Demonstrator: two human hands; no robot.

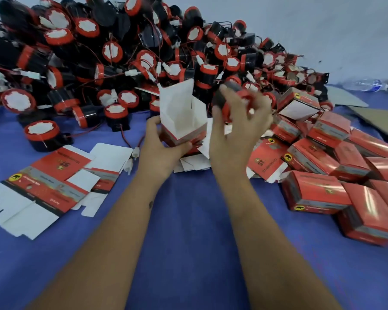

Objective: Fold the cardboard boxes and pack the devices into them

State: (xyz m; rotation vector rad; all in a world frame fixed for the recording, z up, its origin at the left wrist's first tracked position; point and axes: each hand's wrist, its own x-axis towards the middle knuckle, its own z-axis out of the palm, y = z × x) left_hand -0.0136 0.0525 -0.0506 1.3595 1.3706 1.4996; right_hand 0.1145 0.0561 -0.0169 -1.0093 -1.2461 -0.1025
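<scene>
My left hand (160, 145) grips a folded red cardboard box (184, 121) by its lower part, holding it upright with its white top flaps open. My right hand (238, 128) holds a black and red round device (227, 98) just to the right of the box's open top, slightly above its rim. The device is blurred and partly hidden by my fingers. A large heap of the same devices (126, 54), with red wires and white connectors, fills the back of the blue table.
Flat unfolded box blanks (45, 184) lie at the left on the blue cloth (188, 220). Several closed red boxes (336, 175) are piled at the right. More white blanks (197, 162) lie under my hands. A plastic bottle (367, 85) and cardboard sheets (381, 124) lie far right.
</scene>
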